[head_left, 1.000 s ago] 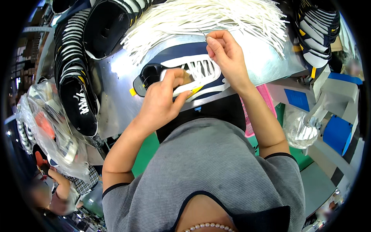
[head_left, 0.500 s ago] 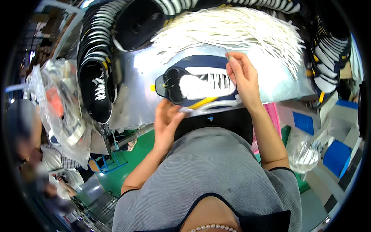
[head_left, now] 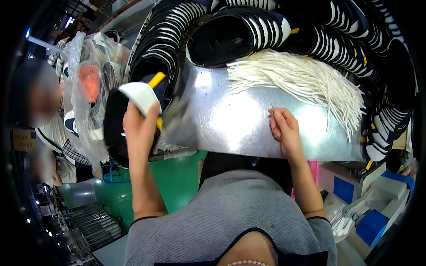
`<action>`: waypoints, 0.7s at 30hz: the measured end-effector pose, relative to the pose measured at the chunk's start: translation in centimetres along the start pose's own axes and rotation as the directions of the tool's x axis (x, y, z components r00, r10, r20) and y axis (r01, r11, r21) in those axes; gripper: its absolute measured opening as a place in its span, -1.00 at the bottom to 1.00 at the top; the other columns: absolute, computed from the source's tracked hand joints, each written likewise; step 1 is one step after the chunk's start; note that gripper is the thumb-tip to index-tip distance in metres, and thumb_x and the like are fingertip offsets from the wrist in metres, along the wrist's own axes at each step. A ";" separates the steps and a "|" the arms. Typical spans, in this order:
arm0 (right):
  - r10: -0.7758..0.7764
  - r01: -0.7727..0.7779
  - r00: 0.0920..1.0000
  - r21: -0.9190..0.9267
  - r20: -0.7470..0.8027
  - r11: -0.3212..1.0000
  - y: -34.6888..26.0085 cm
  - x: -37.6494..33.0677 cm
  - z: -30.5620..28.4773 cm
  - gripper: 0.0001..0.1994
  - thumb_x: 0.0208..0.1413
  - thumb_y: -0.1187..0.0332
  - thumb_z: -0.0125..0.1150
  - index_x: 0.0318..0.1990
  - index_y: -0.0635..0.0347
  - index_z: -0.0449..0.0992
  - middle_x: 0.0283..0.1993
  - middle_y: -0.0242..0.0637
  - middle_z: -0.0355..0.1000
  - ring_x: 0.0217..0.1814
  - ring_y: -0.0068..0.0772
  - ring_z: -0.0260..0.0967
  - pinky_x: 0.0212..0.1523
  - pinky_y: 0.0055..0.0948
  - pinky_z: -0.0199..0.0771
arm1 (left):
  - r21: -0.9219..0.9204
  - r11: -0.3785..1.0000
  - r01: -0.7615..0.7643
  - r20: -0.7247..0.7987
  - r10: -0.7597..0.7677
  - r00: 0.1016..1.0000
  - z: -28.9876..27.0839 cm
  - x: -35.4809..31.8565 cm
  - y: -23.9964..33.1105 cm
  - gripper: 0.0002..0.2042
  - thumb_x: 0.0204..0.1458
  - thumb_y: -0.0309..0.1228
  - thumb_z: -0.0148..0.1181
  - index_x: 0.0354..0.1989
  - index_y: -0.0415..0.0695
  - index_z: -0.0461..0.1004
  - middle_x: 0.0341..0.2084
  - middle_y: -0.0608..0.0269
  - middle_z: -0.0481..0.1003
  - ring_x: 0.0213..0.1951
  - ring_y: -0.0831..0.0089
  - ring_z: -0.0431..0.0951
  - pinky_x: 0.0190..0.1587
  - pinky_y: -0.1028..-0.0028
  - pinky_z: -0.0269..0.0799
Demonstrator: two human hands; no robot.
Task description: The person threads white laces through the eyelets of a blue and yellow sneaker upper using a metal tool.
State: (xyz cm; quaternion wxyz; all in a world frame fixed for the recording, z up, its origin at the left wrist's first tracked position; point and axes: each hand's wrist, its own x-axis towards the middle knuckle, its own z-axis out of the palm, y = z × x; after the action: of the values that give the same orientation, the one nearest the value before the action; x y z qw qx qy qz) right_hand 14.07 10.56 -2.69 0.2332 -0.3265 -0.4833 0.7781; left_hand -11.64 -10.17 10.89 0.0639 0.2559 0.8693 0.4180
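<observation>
Shoe (head_left: 133, 111) carried left by left hand (head_left: 141, 126); right hand (head_left: 284, 128) pinches needle (head_left: 272, 107)

shoe (head_left: 133, 104) | navy, white toe, yellow tab | tilted, far left | needle (head_left: 272, 109), maybe | thin, centre-right

- Left hand (head_left: 140, 126), at nine o'clock: grips a dark shoe (head_left: 128, 119) with a white heel and a yellow tab, held off the left edge of the metal table (head_left: 222, 128).
- Right hand (head_left: 284, 131), near centre: rests on the table, pinching a thin pointed tool (head_left: 272, 108).
- White laces (head_left: 301, 80), at one o'clock: a loose heap just beyond the right hand.
- Striped dark shoes (head_left: 248, 31), at twelve o'clock: rows curving around the table's far edge.
- Clear plastic bags (head_left: 86, 84), at ten o'clock: beside the held shoe.
</observation>
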 end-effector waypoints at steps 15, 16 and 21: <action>-0.028 0.014 0.999 -0.295 -0.044 0.955 1.1 0.5 -0.1 -0.81 0.38 0.37 0.03 -0.05 0.30 0.48 -0.45 -0.49 0.32 -0.44 -0.75 0.16 -0.45 -0.72 0.12 | 0.825 0.542 -0.159 -0.170 0.506 0.846 14.1 22.0 -14.8 -0.42 0.11 -0.12 0.22 0.12 -0.37 0.32 -0.08 -0.16 0.49 -0.19 0.01 0.60 -0.14 0.16 0.50; 0.005 -0.021 0.999 -0.328 -0.048 0.944 1.0 0.4 -0.1 -0.81 0.38 0.37 0.02 -0.05 0.30 0.48 -0.45 -0.50 0.32 -0.44 -0.74 0.17 -0.43 -0.71 0.13 | 0.846 0.501 -0.180 -0.142 0.538 0.831 14.5 22.4 -15.2 -0.42 0.09 -0.12 0.24 0.10 -0.36 0.34 -0.12 -0.14 0.52 -0.23 0.02 0.61 -0.18 0.17 0.52; -0.176 0.143 0.984 -0.539 -0.009 0.830 0.2 1.6 -0.3 -0.80 0.17 0.40 0.32 -0.10 0.27 0.56 -0.24 -0.41 0.52 -0.21 -0.74 0.36 -0.13 -0.72 0.35 | 0.558 0.824 -0.096 -0.155 0.217 0.964 12.8 20.2 -13.3 -0.31 0.14 0.04 0.18 0.14 -0.44 0.34 0.03 -0.45 0.43 0.05 -0.28 0.46 0.13 0.04 0.38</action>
State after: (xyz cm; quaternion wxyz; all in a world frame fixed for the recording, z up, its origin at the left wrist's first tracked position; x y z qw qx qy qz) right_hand 13.16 11.71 -3.42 0.2108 -0.3596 -0.6998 0.5801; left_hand -30.02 1.89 -5.35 -0.1389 0.2883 0.9298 0.1818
